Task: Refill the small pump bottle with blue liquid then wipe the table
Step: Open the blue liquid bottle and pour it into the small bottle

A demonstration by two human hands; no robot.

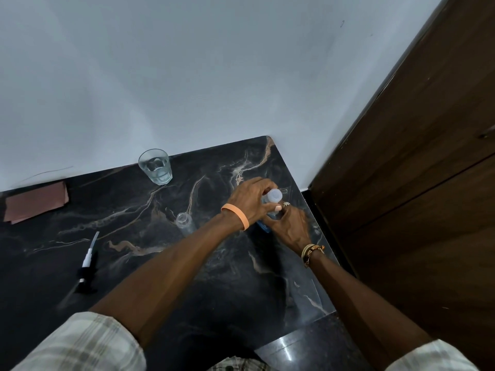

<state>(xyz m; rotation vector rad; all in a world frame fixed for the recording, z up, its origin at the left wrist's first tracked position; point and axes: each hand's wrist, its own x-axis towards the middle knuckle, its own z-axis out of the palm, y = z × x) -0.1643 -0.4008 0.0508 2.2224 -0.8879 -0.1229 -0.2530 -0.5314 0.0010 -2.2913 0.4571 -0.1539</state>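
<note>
A bottle of blue liquid [263,226] with a whitish cap [275,196] stands near the table's right edge. My left hand [250,200] grips its cap from above. My right hand [289,228] is wrapped around its body. The small clear pump bottle [184,222] stands open on the dark marble table [134,210], just left of my left wrist. Its black and white pump head [87,266] lies flat on the table at the left, tube pointing away from me.
A drinking glass [156,167] with clear liquid stands by the wall at the back. A pinkish-brown cloth [36,200] lies folded at the far left. A brown wooden door [415,170] rises to the right of the table.
</note>
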